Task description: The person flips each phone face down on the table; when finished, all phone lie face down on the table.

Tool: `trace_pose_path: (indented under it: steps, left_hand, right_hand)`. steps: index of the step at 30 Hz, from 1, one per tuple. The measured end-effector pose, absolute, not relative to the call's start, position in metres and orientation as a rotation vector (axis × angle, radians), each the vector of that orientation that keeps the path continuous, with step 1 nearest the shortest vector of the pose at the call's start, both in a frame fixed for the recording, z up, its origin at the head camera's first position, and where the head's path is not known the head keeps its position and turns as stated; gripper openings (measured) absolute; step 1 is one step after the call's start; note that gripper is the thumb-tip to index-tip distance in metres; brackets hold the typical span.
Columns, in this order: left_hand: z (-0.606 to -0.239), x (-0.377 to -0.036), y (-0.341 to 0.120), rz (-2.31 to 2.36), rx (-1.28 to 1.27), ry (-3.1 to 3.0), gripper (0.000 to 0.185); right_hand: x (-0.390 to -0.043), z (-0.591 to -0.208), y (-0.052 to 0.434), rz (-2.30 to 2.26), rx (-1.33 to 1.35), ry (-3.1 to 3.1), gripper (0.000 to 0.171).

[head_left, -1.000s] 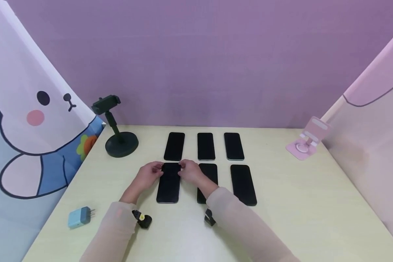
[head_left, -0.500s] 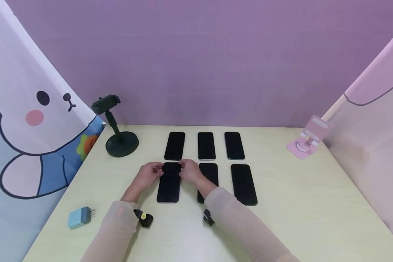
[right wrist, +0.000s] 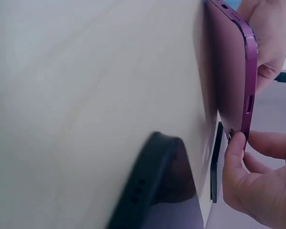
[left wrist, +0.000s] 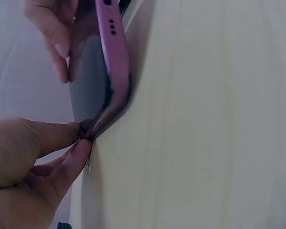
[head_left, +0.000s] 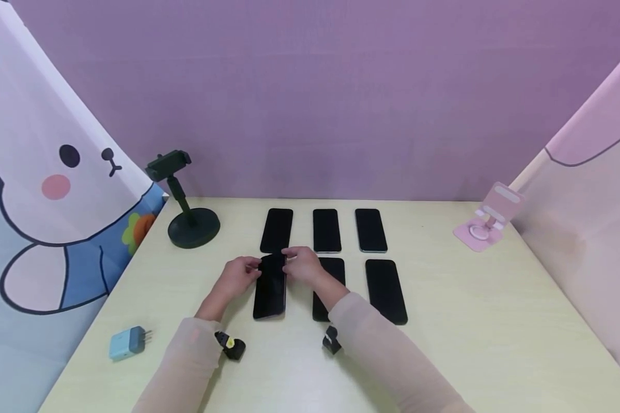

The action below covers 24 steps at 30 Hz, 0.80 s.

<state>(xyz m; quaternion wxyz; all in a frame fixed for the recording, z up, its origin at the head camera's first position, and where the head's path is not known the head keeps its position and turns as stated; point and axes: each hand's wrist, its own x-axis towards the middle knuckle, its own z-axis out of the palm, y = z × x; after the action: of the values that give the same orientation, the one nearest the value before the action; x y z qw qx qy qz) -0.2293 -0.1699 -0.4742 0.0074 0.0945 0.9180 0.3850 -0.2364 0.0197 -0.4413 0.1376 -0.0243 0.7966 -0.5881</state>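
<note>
A smartphone (head_left: 270,291) with a black screen and a purple frame sits at the left of the near row. Its right side is tilted up, and the purple back (right wrist: 229,67) shows in the right wrist view. My left hand (head_left: 236,274) pinches the phone's left edge near the far end; in the left wrist view the thumb and finger meet at that edge. My right hand (head_left: 303,267) grips the opposite edge, with fingertips (right wrist: 236,143) close to the far corner. The middle phone (head_left: 333,274) of the near row is partly hidden under my right wrist.
Another phone (head_left: 386,291) lies at the right of the near row. Behind are three more phones, at left (head_left: 276,229), middle (head_left: 326,230) and right (head_left: 371,230). A dark green phone stand (head_left: 193,228), a pink stand (head_left: 477,232) and a blue charger plug (head_left: 127,343) stand around them.
The near-left phone lay flat before; now its right side has risen and it has shifted slightly right. My right hand has come up a little with it, while the left stays at its edge.
</note>
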Motion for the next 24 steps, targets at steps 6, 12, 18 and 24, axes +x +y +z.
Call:
trace_pose_path:
  steps: [6,12,18,24]
  left_hand:
    - [-0.47,-0.228,-0.164,1.226,0.269,2.86,0.025]
    - [-0.469,-0.225,-0.157,1.286,0.269,2.832,0.023]
    - [-0.469,-0.223,-0.148,1.479,0.207,2.727,0.031]
    - [-0.466,-0.221,-0.142,1.729,0.154,2.59,0.037]
  right_hand:
    - [-0.238,-0.434,0.024,-1.786,-0.088,2.164,0.047]
    - [-0.237,-0.429,0.022,-1.828,-0.151,2.147,0.048]
    - [-0.235,-0.428,0.019,-1.91,-0.142,2.109,0.043]
    - [-0.234,-0.429,0.016,-1.992,-0.152,2.043,0.04]
